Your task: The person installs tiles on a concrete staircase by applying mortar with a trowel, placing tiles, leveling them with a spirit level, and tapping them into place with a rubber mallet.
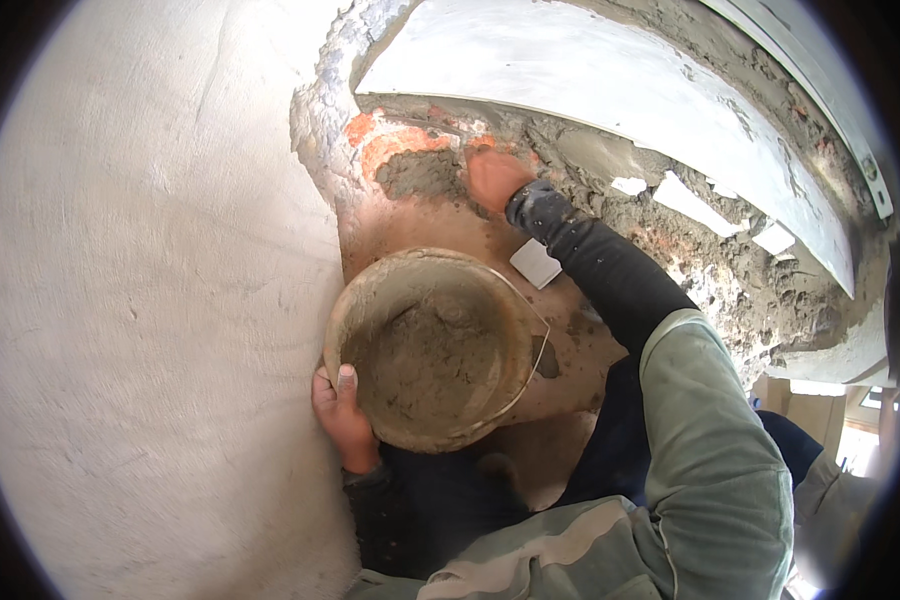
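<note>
A round bucket (515, 350), its rim smeared with mortar, stands in front of me with grey wet mortar (435, 350) inside. My left hand (345, 415) grips its near left rim, thumb over the edge. Farther off, my right hand (495, 180) is closed beside a heap of mortar (420, 174) at the foot of the rough wall. A thin, straight dark edge shows just left of that fist; what the fingers hold is hidden. Between the bucket and my right forearm lies a small white square piece (536, 264).
A plain plastered wall (150, 300) rises close on the left. A large white slab (530, 60) is set along the mortar-covered wall ahead. White broken pieces (692, 205) stick out of the mortar below it. A metal bar (875, 185) runs along the upper right.
</note>
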Available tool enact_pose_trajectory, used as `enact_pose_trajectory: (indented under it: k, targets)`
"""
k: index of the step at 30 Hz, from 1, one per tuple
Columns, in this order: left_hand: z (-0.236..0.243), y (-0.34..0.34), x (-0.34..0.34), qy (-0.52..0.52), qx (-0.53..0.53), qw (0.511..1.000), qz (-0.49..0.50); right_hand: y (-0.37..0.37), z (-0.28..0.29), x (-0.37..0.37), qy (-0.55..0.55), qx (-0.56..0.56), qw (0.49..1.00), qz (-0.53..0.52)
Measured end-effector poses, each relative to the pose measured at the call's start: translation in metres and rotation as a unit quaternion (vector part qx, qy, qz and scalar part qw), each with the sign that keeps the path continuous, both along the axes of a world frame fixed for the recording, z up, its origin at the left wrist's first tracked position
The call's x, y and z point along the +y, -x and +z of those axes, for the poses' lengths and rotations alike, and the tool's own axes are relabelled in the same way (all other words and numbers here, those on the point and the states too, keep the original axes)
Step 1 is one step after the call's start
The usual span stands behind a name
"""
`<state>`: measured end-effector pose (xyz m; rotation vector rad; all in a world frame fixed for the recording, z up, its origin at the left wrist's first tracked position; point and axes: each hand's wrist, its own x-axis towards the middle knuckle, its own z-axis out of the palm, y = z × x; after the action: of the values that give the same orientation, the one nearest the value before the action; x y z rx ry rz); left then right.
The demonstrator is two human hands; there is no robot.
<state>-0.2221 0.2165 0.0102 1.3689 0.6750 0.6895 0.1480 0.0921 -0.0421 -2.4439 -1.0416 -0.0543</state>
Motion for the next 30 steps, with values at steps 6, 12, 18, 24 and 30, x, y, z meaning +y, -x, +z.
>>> enact_pose_trajectory:
  k: [6, 12, 18, 24, 30]
  targets:
    - [0.007, -0.005, -0.007, -0.001, -0.004, 1.000, -0.005, -0.007, -0.010, -0.004, -0.001, -0.006, 1.000, 0.005]
    - [0.000, 0.001, -0.001, -0.006, 0.007, 1.000, -0.019, -0.004, -0.014, -0.026, 0.032, -0.001, 0.999, 0.014]
    - [0.005, -0.002, -0.004, 0.007, -0.009, 1.000, -0.008, 0.013, 0.003, -0.024, -0.007, -0.011, 1.000, 0.004]
    - [0.011, -0.005, -0.009, 0.003, -0.001, 1.000, 0.006, 0.012, 0.002, -0.019, 0.000, 0.008, 1.000, -0.013]
    - [0.007, -0.007, -0.010, 0.013, 0.001, 1.000, -0.004, 0.003, 0.003, -0.031, 0.018, -0.012, 1.000, -0.018]
